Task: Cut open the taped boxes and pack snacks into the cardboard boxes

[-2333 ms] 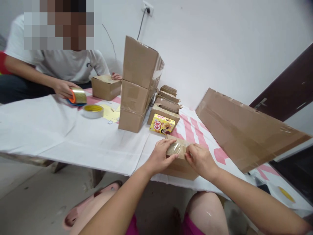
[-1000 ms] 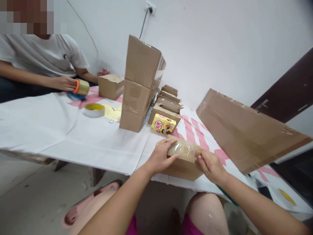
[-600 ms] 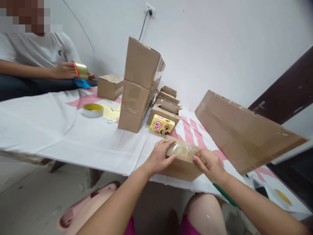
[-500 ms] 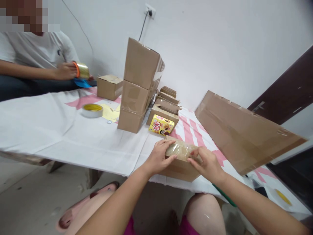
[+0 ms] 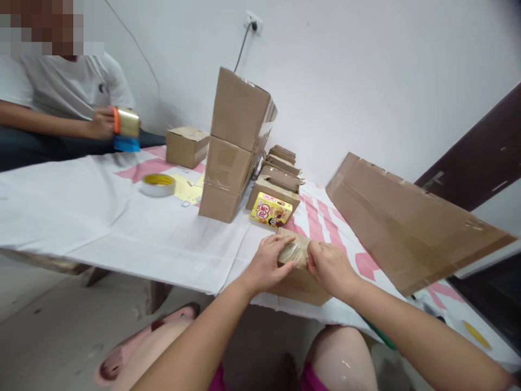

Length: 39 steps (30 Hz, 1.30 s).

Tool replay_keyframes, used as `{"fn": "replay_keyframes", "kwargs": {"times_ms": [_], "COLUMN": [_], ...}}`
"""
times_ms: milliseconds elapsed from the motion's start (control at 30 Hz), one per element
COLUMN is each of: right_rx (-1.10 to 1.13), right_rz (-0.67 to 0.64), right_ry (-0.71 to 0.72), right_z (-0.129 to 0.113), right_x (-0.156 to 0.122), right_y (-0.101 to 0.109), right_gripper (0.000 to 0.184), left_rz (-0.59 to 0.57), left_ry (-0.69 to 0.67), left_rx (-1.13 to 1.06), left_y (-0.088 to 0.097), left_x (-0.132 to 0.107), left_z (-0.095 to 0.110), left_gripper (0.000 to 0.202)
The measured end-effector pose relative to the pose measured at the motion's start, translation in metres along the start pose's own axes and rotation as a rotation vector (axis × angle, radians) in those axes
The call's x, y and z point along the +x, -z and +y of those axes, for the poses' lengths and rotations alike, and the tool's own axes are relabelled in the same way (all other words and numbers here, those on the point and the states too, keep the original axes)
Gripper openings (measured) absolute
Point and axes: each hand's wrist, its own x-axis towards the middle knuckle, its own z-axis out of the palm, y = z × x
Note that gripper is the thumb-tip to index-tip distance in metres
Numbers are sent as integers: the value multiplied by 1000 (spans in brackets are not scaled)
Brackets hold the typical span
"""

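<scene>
A small cardboard box (image 5: 303, 288) lies at the table's near edge, with shiny clear packing tape (image 5: 292, 251) across its top. My left hand (image 5: 271, 263) grips the box's left part, fingers over the top and thumb along the near side. Against the right part of the top, my right hand (image 5: 330, 269) is closed, its fingers curled in beside the tape. Whatever those fingers pinch, if anything, is hidden. Just beyond the box, a yellow snack box (image 5: 271, 210) leans against an open carton (image 5: 290, 196).
Stacked cartons (image 5: 228, 165) rise left of centre. A tape roll (image 5: 158, 185) and another carton (image 5: 187, 147) lie farther left. One person (image 5: 81, 92) at the left holds an orange-and-blue tape dispenser (image 5: 127, 130). A large cardboard sheet (image 5: 411, 222) stands at the right.
My right hand has moved left along the box top and its fingers have curled closed. My left hand stays on the box. The other person's tape dispenser has shifted slightly left and turned.
</scene>
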Motion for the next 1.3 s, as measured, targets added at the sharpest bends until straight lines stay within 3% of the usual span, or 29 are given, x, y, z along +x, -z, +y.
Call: {"fn": "replay_keyframes", "kwargs": {"times_ms": [100,267,400,600,867,1300], "right_rx": [83,342,548,790,805,650], "right_rz": [-1,116,76,72,167,272], "right_ry": [-26,-143,-153,-130,-119,-45], "right_z": [7,36,54,58,53,49], "right_x": [5,6,-3,-16,-20,-20], "right_y": [-2,4,4,-11,-6,0], "right_gripper": [9,11,14,20,14,2], "left_rz": [-4,-9,-3,21,72,71], "left_ry": [7,34,34,34,49,137], "left_rx": [-9,-13,-24,-86,-195,-215], "left_y": [1,4,4,1,-3,-1], "left_x": [0,-1,-1,-1,-1,0], "left_z": [1,3,4,4,4,10], "left_gripper": [50,50,49,48,44,44]}}
